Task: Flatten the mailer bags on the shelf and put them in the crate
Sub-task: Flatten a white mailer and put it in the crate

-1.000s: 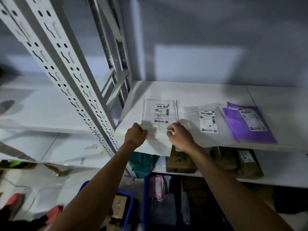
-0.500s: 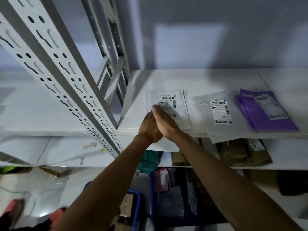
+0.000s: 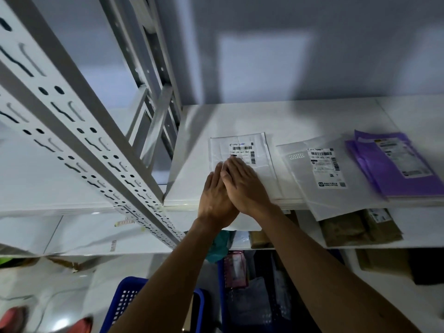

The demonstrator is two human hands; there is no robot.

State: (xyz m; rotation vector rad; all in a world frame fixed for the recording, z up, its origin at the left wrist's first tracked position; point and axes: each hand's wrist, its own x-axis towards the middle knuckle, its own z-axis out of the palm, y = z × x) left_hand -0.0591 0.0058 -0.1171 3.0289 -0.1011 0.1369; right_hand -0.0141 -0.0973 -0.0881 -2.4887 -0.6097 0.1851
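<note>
Flattening step in hand: left hand (image 3: 215,200) and right hand (image 3: 245,186) lay overlapped, fingers flat, gripping nothing, pressing white mailer bag (image 3: 240,150) on shelf (image 3: 288,118). Next probably: pinch bag edge, lower into blue crate (image 3: 125,304).

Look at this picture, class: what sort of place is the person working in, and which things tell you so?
Probably a parcel storeroom or sorting room. Slotted metal shelving holds labelled mailer bags, brown packages sit on the shelf below, and blue crates stand on the floor.
</note>
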